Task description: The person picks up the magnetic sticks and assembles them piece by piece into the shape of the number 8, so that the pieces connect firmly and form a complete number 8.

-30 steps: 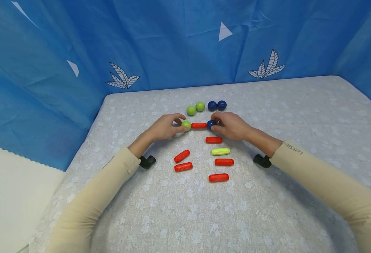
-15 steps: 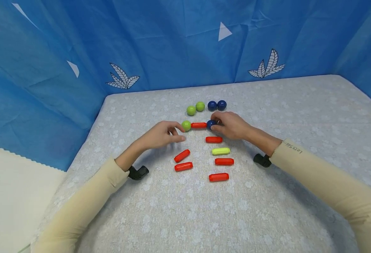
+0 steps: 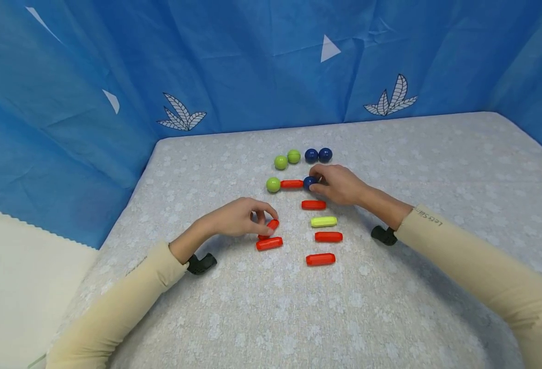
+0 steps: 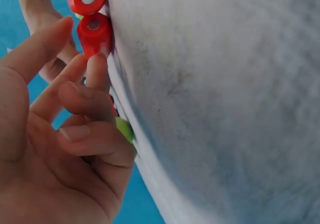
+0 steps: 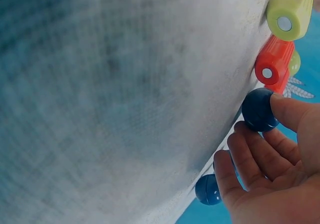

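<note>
My left hand (image 3: 240, 218) reaches over a slanted red magnetic rod (image 3: 274, 224). In the left wrist view a fingertip meets this rod (image 4: 92, 36), while the thumb stands slightly apart from it. A second red rod (image 3: 269, 243) lies close beside it. With thumb and fingers, my right hand (image 3: 340, 184) pinches a dark blue ball (image 5: 259, 109). That ball sits at the right end of a red rod (image 3: 292, 184), and a green ball (image 3: 273, 184) sits at its left end, forming one straight piece. Fingers partly cover the blue ball in the head view.
Behind the joined piece lie two green balls (image 3: 281, 162) and two blue balls (image 3: 325, 155). In front of my right hand are several rods: red (image 3: 314, 205), yellow-green (image 3: 323, 221), and more red (image 3: 320, 259). A blue curtain (image 3: 271, 66) borders the cloth-covered table (image 3: 234, 307).
My left hand has let go of the green ball and come toward me, down to the slanted red rod. My right hand keeps its pinch on the blue ball in the same place.
</note>
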Tool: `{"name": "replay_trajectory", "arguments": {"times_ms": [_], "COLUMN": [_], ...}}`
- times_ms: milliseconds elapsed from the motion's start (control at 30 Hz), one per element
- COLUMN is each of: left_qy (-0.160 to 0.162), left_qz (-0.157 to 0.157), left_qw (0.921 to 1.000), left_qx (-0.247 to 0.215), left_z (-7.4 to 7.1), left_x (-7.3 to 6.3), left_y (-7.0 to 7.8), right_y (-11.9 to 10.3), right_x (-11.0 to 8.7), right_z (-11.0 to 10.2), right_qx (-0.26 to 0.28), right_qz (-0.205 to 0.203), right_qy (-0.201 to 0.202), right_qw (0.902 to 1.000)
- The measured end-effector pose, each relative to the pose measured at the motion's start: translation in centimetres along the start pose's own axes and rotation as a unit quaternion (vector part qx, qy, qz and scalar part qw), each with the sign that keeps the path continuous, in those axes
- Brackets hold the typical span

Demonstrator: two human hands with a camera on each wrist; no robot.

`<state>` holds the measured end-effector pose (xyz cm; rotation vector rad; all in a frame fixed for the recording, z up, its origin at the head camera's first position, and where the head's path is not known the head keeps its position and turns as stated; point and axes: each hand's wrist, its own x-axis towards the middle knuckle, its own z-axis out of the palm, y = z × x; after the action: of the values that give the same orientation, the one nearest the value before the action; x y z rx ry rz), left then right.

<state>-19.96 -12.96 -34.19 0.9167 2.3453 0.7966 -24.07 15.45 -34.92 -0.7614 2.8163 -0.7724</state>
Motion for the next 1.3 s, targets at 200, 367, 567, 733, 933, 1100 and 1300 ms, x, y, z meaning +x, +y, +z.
{"name": "replay_trajectory", "arguments": {"times_ms": [200,367,567,733,933,1100,1300], "left_qy": [-0.007,-0.009,0.003,0.03,0.111,0.165,0.181], "left_qz": [-0.008,-0.022,-0.023,-0.033,-0.043,-0.08,-0.116], "left_qw": [0.9999,0.9996,0.9997,0.999,0.9922,0.9827,0.9766], "left_qx": [-0.005,-0.012,-0.004,0.004,0.034,0.023,-0.002], "left_z": [0.2,0.2,0.2,0.1,-0.3,-0.6,-0.6], "left_x": [-0.2,-0.3,-0.3,-0.1,0.9,1.8,2.5], "left_y": [0.0,0.1,0.1,0.1,-0.1,0.2,0.3], "right_y": [0.0,0.0,0.1,0.0,-0.1,-0.1,0.0], "right_x": [-0.1,-0.1,-0.1,-0.2,-0.4,-0.3,-0.3], "right_z": [0.1,0.1,0.0,-0.1,-0.2,-0.1,0.0], "right_qx": [0.0,0.002,0.002,0.003,0.004,0.008,0.013], "right_qz": [0.004,0.003,0.003,0.003,0.003,0.002,-0.002], "right_qy": [-0.002,-0.003,-0.003,-0.003,-0.002,-0.004,-0.002], "right_qw": [1.0,1.0,1.0,1.0,1.0,1.0,0.9999]}}
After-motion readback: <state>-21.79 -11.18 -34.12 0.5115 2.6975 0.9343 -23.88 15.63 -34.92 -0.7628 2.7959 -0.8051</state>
